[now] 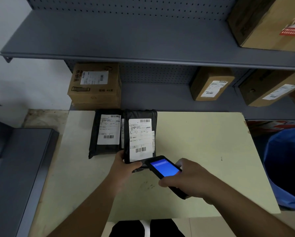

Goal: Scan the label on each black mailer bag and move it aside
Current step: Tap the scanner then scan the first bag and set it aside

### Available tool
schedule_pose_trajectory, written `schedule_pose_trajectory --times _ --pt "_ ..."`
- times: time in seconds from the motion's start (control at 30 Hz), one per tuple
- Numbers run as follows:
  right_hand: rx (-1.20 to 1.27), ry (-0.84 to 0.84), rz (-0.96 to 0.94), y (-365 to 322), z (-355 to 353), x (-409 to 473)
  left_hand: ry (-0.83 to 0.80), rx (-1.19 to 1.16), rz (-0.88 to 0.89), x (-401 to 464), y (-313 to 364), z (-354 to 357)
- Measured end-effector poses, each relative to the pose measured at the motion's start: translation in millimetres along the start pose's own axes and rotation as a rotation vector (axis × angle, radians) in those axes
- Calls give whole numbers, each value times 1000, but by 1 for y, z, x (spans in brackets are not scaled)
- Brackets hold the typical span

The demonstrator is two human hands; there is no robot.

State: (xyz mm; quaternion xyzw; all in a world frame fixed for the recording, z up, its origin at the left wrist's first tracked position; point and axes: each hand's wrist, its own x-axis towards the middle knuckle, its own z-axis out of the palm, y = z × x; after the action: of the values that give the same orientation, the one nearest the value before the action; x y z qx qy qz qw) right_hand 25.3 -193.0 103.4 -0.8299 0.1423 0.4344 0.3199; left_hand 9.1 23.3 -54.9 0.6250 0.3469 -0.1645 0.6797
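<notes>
Our right hand (186, 178) is closed around the handheld scanner (165, 170), its nose just below the mailer bag (139, 139) we are scanning. That bag sits on the pale table (203, 151), its near edge pinched in our left hand (126, 165). To read well, we should aim at the lower barcode (141, 150) and keep the label flat. Just left of this bag lies a second mailer (105, 132); cardboard boxes (95, 86) stand behind it.
</notes>
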Motion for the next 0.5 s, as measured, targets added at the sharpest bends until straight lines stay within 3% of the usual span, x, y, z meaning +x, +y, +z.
schedule_pose_trajectory --times 0.5 --pt "38 5 6 4 15 -2 -2 -13 -18 -6 -6 -2"
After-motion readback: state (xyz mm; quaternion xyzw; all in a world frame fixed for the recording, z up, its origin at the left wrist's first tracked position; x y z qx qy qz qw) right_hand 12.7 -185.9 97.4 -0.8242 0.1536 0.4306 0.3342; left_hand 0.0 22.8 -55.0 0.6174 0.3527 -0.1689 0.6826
